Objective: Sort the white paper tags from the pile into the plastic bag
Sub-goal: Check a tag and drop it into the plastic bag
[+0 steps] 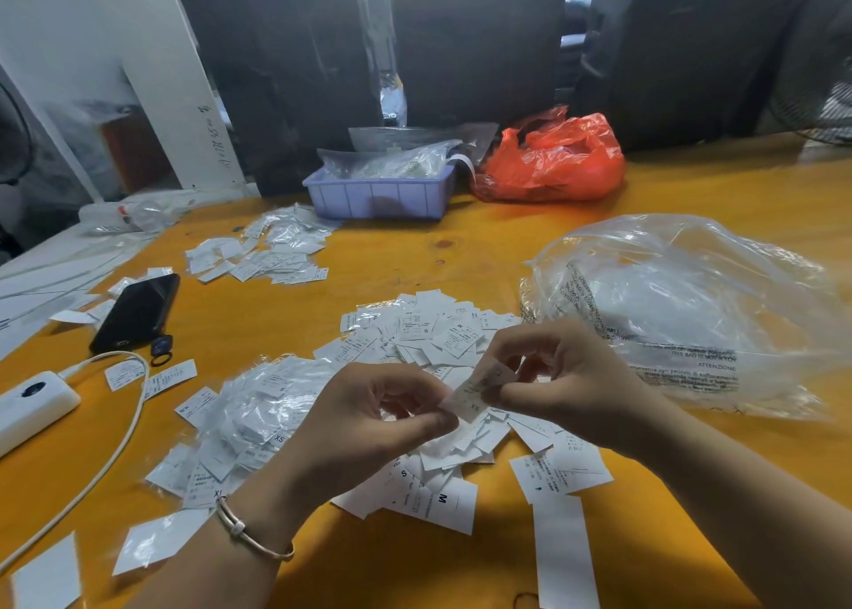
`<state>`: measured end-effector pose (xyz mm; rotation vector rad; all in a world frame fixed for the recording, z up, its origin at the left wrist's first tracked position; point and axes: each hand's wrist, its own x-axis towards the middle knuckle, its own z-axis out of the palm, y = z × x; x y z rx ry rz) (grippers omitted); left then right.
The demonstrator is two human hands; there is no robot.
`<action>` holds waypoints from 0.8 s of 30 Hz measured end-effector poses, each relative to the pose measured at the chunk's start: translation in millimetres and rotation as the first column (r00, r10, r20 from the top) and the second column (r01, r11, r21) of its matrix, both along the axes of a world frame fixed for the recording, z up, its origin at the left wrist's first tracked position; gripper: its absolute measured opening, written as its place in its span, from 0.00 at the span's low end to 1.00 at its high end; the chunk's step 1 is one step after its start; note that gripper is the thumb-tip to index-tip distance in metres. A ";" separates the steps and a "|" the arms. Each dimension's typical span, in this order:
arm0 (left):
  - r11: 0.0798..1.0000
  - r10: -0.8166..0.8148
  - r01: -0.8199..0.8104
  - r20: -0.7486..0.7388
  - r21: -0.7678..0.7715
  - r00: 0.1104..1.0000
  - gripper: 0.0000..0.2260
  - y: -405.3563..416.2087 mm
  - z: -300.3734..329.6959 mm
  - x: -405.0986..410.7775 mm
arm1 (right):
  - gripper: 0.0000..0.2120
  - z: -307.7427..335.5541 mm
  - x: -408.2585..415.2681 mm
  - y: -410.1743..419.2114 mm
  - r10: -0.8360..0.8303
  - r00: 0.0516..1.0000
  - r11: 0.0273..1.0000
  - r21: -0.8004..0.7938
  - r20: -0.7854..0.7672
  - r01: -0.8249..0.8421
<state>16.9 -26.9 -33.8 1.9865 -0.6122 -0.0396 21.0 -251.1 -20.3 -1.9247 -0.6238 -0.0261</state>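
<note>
We're early in this, by our reckoning: the pile [428, 355] of white tags sprawls across the table [484, 248], and the plastic bag [682, 313] on our right looks nearly empty. Both hands hover just above the pile, left hand [369, 419] and right hand [567, 387] together pinching one tag [475, 398] marked XS.
</note>
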 end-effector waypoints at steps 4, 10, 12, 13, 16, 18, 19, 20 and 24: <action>1.000 0.008 -0.008 -0.052 -0.002 0.999 0.03 -1.8 -1.1 1.3 | 0.09 -2.3 -2.8 5.1 0.005 1.000 1.000 0.010 0.016 -0.005; 0.987 0.055 -0.078 -0.157 -0.142 0.986 0.04 -2.0 1.7 2.4 | 0.10 -7.3 -5.2 7.6 -0.209 0.952 0.969 0.176 0.222 0.172; 0.982 0.064 -0.093 -0.178 -0.163 0.982 0.04 -2.2 2.0 2.7 | 0.10 -9.5 -6.2 9.5 -0.224 0.939 0.970 0.149 0.261 0.190; 0.981 0.062 -0.093 -0.183 -0.170 0.981 0.05 -2.6 1.9 2.7 | 0.09 -10.4 -6.8 10.7 -0.222 0.933 0.973 0.120 0.283 0.195; 0.973 0.041 -0.087 -0.209 -0.212 0.977 0.07 -3.5 1.9 2.2 | 0.06 -11.8 -8.2 13.7 -0.176 0.923 0.984 0.050 0.341 0.169; 0.971 0.024 -0.076 -0.221 -0.229 0.975 0.07 -3.4 1.9 2.0 | 0.04 -12.0 -8.7 15.0 -0.127 0.936 0.992 0.032 0.327 0.123; 0.971 0.023 -0.074 -0.220 -0.228 0.975 0.07 -3.5 2.1 1.9 | 0.04 -12.3 -9.1 15.6 -0.104 0.947 0.995 0.022 0.303 0.102; 0.971 0.028 -0.078 -0.217 -0.227 0.976 0.06 -3.4 2.2 1.6 | 0.05 -12.8 -9.1 16.3 -0.083 0.958 0.996 0.009 0.274 0.084; 0.964 0.042 -0.104 -0.244 -0.245 0.969 0.06 -3.4 1.7 2.2 | 0.05 -14.5 -8.2 17.8 -0.031 0.984 0.999 -0.008 0.174 0.033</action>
